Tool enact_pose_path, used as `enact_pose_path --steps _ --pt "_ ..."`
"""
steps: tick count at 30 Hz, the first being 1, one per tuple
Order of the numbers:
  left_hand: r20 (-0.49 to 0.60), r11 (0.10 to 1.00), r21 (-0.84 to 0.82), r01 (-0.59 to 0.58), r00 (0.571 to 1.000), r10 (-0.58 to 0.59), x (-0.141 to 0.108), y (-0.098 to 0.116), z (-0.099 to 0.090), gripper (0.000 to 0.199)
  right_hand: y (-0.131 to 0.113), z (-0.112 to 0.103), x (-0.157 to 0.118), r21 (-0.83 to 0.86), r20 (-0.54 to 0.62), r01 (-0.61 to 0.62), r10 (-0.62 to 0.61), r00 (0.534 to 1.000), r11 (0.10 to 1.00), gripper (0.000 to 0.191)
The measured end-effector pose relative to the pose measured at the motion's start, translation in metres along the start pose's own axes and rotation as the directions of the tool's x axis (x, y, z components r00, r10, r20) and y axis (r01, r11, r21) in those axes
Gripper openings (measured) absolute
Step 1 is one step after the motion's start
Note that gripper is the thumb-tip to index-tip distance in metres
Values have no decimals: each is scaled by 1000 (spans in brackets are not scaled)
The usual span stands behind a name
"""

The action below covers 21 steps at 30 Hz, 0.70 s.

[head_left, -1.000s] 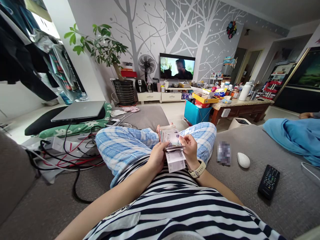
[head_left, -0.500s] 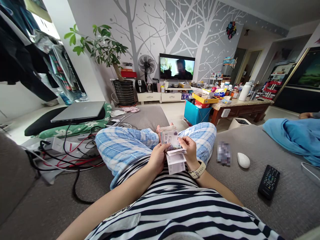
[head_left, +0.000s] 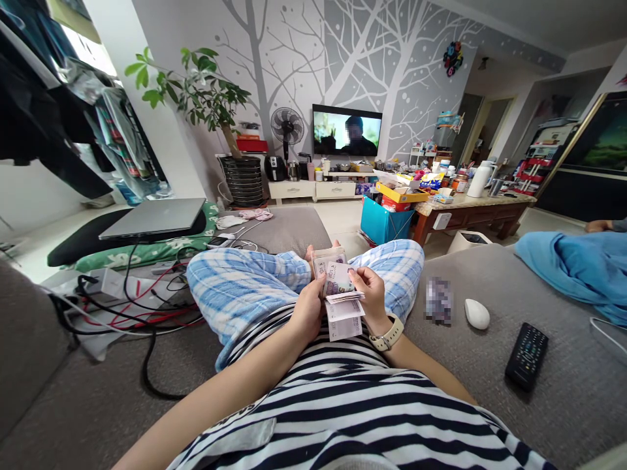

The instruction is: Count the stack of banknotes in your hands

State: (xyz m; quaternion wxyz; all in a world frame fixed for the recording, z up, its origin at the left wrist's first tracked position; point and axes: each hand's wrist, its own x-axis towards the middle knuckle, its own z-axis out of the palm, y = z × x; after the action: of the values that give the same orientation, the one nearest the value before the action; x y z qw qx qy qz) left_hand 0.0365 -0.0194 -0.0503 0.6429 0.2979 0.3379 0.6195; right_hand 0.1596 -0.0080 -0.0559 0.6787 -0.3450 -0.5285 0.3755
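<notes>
A stack of banknotes (head_left: 337, 287) is held over the lap, in front of the crossed legs in blue plaid trousers (head_left: 235, 287), roughly mid-sofa. Left hand (head_left: 307, 312): grip closed around the lower left part of the stack, thumb laid on the front. Right hand (head_left: 372, 297): grip narrow, the top note pinched at its right edge between thumb and fingers; a pale watch (head_left: 386, 335) is worn on that wrist. Lower notes are folded down and fanned out toward the striped shirt (head_left: 353, 398). The grey sofa (head_left: 490, 365) carries a white mouse (head_left: 477, 314) and a black remote (head_left: 526, 356) toward its right side, well apart from the hands; a blurred patch is seen just left of the mouse. A blue blanket (head_left: 573, 267) is lying at the sofa's far right edge. At the sofa's left edge a closed laptop (head_left: 154, 217) is set on a cushion, with tangled cables (head_left: 127, 307) below it. Farther off: a TV (head_left: 347, 130) switched on, a fan (head_left: 287, 126), a potted plant (head_left: 206, 98), and a cluttered table (head_left: 470, 205) on the right.
</notes>
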Motion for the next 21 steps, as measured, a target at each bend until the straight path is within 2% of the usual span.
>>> enact_pose_path --steps 9,14,21 --pt "55 999 -34 -9 998 11 0 1 0 30 -6 -1 -3 -17 98 72 -70 993 997 27" --pt "62 1000 -27 -11 998 13 -1 2 1 28 -8 -2 -3 -47 105 70 -64 992 996 29" --pt "30 999 23 -25 999 24 -5 7 4 28 -13 -3 -3 -30 141 128 -123 982 991 24"
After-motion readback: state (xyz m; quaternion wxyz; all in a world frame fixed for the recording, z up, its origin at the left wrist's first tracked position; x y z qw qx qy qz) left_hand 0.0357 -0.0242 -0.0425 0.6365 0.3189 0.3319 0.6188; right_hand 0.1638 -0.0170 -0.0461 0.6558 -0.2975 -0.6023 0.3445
